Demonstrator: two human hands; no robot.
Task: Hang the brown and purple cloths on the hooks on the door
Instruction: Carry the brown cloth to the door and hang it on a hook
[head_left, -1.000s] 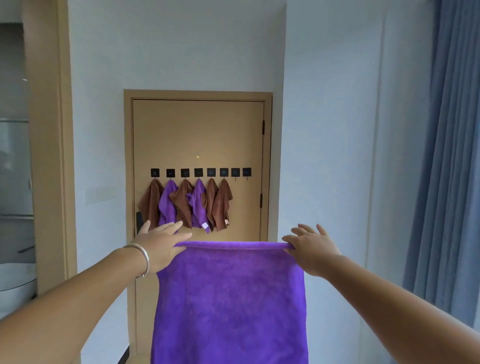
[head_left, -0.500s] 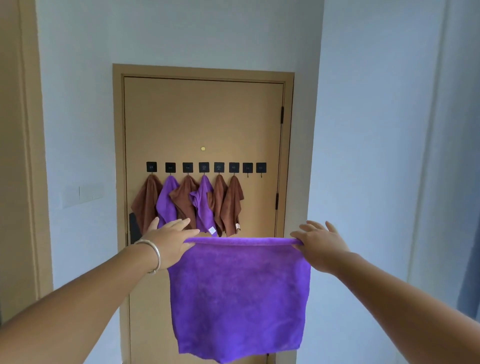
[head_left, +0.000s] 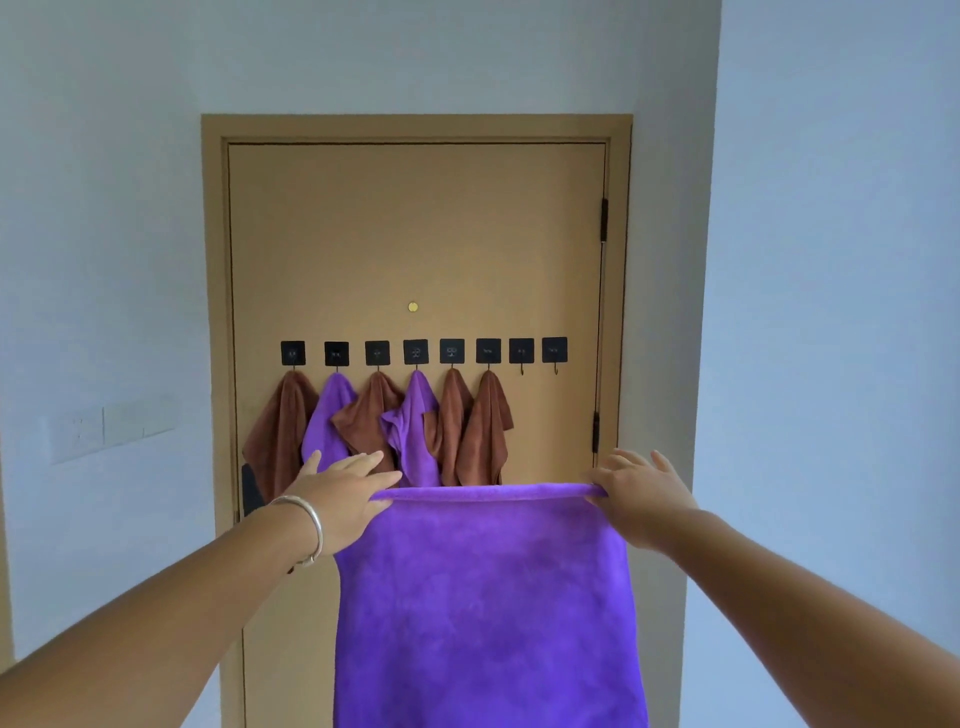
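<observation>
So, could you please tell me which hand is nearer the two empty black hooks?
Right. The right hand is below the empty black hooks; the left hand is farther left.

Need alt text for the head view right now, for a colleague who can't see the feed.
Two outstretched hands, left hand and right hand, pinch the top corners of a purple cloth spread flat before a tan door. Eight black hooks cross the door: the six on the left hold four brown cloths and two purple ones; the two rightmost hooks are free.
</observation>
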